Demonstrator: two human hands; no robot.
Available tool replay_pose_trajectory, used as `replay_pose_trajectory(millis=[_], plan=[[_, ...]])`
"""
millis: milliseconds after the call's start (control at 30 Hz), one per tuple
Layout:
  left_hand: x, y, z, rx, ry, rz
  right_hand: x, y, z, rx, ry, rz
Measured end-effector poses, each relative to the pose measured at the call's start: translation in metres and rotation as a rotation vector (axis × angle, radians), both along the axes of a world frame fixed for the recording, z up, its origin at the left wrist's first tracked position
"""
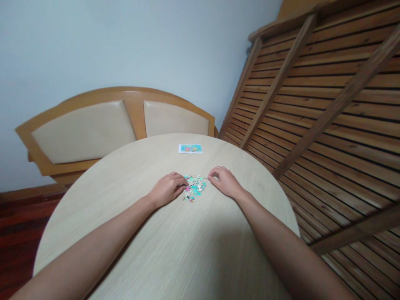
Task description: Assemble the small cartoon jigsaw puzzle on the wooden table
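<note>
A small heap of jigsaw puzzle pieces (195,187) in teal, white and pink lies on the round table (175,250). At the heap's left edge is my left hand (168,190), its fingers curled and closed together against the pieces. What its fingertips hold, if anything, is too small to make out. My right hand (225,181) is on the heap's other side, with thumb and forefinger pinched. A tiny puzzle piece (206,178) shows at those fingertips.
Behind the heap lies a small picture card (190,148) with a teal scene and colourful figures. Past the table's far edge stands a wooden headboard (134,112) with cream panels against a pale wall. A slatted wooden frame (312,104) leans along the right side.
</note>
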State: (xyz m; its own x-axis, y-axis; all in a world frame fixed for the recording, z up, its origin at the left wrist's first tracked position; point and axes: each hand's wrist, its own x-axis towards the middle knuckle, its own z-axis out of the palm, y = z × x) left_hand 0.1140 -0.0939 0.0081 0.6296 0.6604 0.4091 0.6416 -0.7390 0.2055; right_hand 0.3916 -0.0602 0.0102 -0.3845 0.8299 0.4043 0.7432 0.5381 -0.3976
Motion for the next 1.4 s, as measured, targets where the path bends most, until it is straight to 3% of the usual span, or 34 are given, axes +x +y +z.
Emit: replay_pose_trajectory(millis=[200,667,933,1400], plan=[[0.001,-0.001,0.002,-0.011,-0.009,-0.011,-0.005,-0.006,0.008,0.064,-0.147,-0.088],[0.012,-0.002,-0.002,-0.097,-0.067,0.18,-0.015,-0.01,0.012,0.036,-0.203,-0.008],[0.014,-0.002,-0.003,-0.121,-0.111,0.199,-0.022,-0.004,-0.003,0.024,-0.073,0.183],[0.01,-0.002,-0.003,-0.147,-0.15,0.219,-0.019,-0.005,0.002,0.031,-0.102,0.058]])
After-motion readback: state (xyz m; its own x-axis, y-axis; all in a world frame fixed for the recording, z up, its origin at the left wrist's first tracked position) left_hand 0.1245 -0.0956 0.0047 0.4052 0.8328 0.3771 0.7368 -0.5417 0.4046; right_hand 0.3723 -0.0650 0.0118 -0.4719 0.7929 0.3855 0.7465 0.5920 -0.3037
